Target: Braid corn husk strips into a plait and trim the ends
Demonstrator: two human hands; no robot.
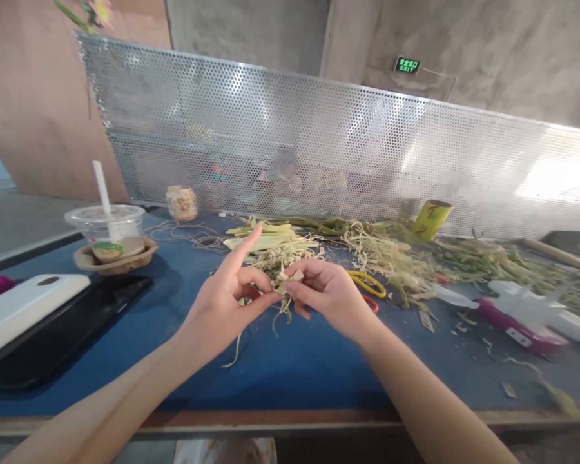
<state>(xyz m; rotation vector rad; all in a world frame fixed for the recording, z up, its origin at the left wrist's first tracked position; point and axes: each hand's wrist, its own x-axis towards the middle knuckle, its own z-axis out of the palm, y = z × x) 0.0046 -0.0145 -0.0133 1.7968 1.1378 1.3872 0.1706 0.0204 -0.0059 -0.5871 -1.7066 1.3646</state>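
Note:
Both hands meet over the blue table top [290, 361], pinching a small woven piece of pale leaf strips [285, 278] between them. My left hand [232, 293] grips it with thumb and middle fingers while the index finger points up. My right hand [326, 290] is curled, its fingertips closed on the piece's right side. Loose strip ends hang down below the piece. Yellow-handled scissors [367, 283] lie just behind my right hand.
A heap of green and dry leaf strips [367, 248] spreads along the back. At left stand a plastic cup with a straw [107, 225], a white device [24, 309] and a black tablet [62, 328]. A glue gun [526, 316] lies at right before a perforated metal screen [319, 142].

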